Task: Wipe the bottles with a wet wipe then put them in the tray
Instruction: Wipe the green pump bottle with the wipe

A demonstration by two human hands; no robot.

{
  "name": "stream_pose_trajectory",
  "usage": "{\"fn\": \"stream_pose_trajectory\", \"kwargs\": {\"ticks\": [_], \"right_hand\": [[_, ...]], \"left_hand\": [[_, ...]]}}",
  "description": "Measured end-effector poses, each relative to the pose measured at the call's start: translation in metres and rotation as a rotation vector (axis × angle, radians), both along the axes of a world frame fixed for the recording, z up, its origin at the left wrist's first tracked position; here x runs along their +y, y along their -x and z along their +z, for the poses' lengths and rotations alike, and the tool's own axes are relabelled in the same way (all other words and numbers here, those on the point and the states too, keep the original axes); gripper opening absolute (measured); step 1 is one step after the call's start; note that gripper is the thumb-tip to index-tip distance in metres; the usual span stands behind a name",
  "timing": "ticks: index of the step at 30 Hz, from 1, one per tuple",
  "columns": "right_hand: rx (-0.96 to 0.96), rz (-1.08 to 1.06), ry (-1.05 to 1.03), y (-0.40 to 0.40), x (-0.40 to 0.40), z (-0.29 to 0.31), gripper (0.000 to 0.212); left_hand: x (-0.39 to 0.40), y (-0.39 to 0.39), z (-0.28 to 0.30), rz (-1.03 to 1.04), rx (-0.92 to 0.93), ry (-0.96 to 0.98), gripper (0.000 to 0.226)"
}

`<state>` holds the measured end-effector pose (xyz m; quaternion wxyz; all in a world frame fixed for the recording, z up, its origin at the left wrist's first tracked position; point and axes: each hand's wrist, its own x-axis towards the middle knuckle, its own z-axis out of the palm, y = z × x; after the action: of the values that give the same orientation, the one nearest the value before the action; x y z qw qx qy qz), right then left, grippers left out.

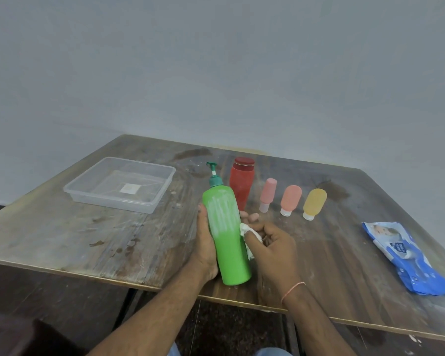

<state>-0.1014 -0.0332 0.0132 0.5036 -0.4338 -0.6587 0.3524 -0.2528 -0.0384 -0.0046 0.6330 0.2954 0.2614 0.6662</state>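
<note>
A: Where's the green bottle?
B: Near the worktop's front edge, left hand wrapped round it, right hand pinching the wipe.
A: Risk?
B: Wet plastic could slip loose.

Both bare forearms extended forward from the bottom of the frame and converged toward the middle. The left hand was curled around the green bottle from its left side, with the fingertips showing past the far side. The right hand was positioned just beside the bottle, its fingers curled and pinching a wet wipe against the bottle's right side. The right wrist carried a thin thread band.
</note>
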Motion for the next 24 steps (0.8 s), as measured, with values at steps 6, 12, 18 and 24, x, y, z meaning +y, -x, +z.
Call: {"fn": "stream_pose_trajectory", "kwargs": {"ticks": [6, 12, 18, 24], "right_hand": [[0.047, 0.125, -0.027, 0.002, -0.008, -0.001, 0.015], [0.057, 0.127, -0.052, 0.007, -0.005, 0.006, 0.017], [0.002, 0.051, -0.044, 0.003, 0.0, 0.012, 0.013], [-0.042, 0.141, -0.154, 0.009, -0.009, 0.017, 0.02]], "left_hand": [[-0.003, 0.001, 0.002, 0.012, 0.001, 0.012, 0.102], [-0.004, 0.001, 0.003, 0.015, 0.014, 0.014, 0.103], [-0.003, 0.001, 0.002, 0.049, 0.048, 0.044, 0.103], [-0.001, 0.003, -0.003, 0.085, 0.039, 0.085, 0.103]]}}
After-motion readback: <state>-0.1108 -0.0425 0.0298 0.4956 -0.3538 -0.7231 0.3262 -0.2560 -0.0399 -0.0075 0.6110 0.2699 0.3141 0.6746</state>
